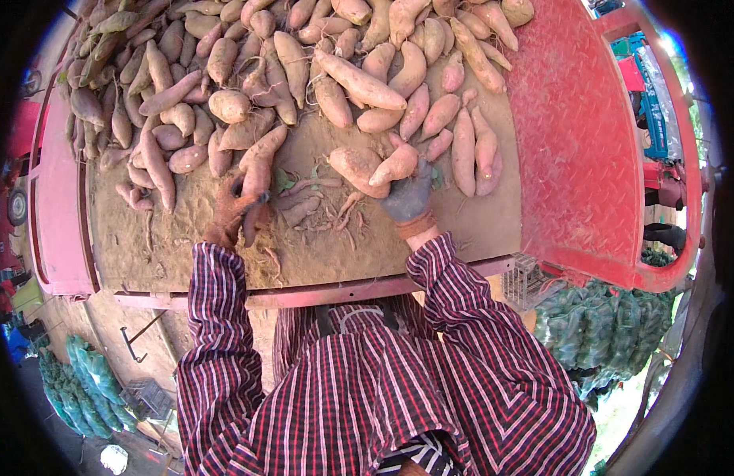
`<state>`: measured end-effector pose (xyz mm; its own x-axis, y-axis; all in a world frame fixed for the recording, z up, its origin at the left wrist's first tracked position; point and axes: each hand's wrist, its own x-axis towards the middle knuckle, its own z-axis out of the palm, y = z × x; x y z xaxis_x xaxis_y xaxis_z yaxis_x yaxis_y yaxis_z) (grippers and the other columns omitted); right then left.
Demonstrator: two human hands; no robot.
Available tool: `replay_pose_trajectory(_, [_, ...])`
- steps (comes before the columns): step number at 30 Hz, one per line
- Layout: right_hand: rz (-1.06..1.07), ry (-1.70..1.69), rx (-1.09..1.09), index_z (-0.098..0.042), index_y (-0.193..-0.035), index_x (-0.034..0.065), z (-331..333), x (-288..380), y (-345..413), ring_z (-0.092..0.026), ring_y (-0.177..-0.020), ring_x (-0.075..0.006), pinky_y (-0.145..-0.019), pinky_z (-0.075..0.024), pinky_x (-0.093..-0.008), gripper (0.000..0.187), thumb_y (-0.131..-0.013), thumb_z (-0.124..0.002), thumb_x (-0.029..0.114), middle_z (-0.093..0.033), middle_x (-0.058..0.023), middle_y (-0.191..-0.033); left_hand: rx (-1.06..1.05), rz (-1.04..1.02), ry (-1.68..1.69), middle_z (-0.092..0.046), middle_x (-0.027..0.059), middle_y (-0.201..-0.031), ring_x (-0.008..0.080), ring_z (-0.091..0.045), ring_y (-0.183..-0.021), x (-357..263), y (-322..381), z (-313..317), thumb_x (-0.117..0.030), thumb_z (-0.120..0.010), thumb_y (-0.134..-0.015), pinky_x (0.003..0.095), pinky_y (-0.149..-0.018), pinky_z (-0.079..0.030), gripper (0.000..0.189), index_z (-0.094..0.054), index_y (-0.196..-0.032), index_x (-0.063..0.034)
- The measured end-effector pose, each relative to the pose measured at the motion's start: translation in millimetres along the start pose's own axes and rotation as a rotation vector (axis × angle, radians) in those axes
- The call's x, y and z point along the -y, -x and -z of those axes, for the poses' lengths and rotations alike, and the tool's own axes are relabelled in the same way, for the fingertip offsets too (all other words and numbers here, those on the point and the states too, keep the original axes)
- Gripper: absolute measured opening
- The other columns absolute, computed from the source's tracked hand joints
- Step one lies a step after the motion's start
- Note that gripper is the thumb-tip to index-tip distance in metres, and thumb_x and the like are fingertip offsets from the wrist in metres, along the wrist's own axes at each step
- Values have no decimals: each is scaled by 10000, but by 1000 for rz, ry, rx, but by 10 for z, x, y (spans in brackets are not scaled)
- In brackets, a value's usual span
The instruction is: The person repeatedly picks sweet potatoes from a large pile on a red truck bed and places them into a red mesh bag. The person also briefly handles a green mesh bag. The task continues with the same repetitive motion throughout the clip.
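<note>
Both my hands wear work gloves and are over a dusty truck bed [367, 262] in front of me. My left hand [229, 213] has its fingers around a long sweet potato [258, 174] that points away from me. In my right hand [410, 196], the grey palm side of the glove is against a pale, knobby sweet potato [394, 166], with a larger sweet potato [356, 169] touching it on the left. Between the hands lie thin roots [343, 215] and a small sweet potato [301, 210]. Beyond them spreads a big heap of sweet potatoes [224, 107].
A red metal side panel [575, 137] stands to the right, a pink-red one [59, 202] to the left. The bed's front rail [343, 291] runs before my body. Filled green mesh sacks [605, 333] stand at lower right, near a grey plastic crate [522, 282]; more sacks [84, 387] lie lower left.
</note>
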<state>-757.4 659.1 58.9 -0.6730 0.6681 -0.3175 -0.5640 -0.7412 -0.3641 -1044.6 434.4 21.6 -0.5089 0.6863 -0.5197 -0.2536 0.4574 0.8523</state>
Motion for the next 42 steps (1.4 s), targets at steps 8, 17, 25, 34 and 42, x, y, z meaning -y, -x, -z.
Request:
replay_pose_trajectory(8, [29,147,189,-262,-1558,23,79,175,251,-445,-1365,-285,-1162,-355,-466,843,-960,-462,582,-357,-125,-1550,96,4,993,-587,123,-1243,241,-544,-1150,340,345,-446,-395,-605,-940,364,-1016,-429,629,-461,-1396,14])
replay_pose_trajectory(17, [-495,-1395,-124,-611,-1144,88,1279,300,1153,-581,-1008,-161,-971,-501,-331,217,-1004,-546,241,-611,-32,-1039,445,-39,666,-569,66,-1270,192,-546,-1125,133,967,-2221,-345,-708,-878,354,-937,-455,688,-449,-1423,-15])
replay_pose_trajectory(25, [344,-555,59,-631,-1147,52,2935,578,2532,-625,-1024,-210,-917,-528,-346,267,-1016,-515,254,-656,-74,-1084,734,196,9,-594,150,-1242,271,-615,-1112,219,1408,-3992,-159,-761,-868,364,-914,-538,658,-442,-1416,17])
replay_pose_trajectory(34, [675,-178,-531,-529,-1340,82,3015,1390,4221,-598,-1165,-261,-1012,-514,-433,473,-1049,-455,448,-603,-113,-1288,1081,-768,-1080,-480,289,-1351,465,-497,-1232,383,2611,-6033,-403,-819,-756,524,-1016,-441,819,-467,-1412,-58])
replay_pose_trajectory(42, [1469,1181,-623,-515,-1329,58,2596,4005,3326,-583,-1087,-173,-890,-524,-340,338,-1031,-543,214,-581,-51,-1206,447,-1436,-874,-441,247,-1424,451,-447,-1274,-969,2520,-7765,-308,-784,-758,522,-1041,-414,703,-527,-1377,-95])
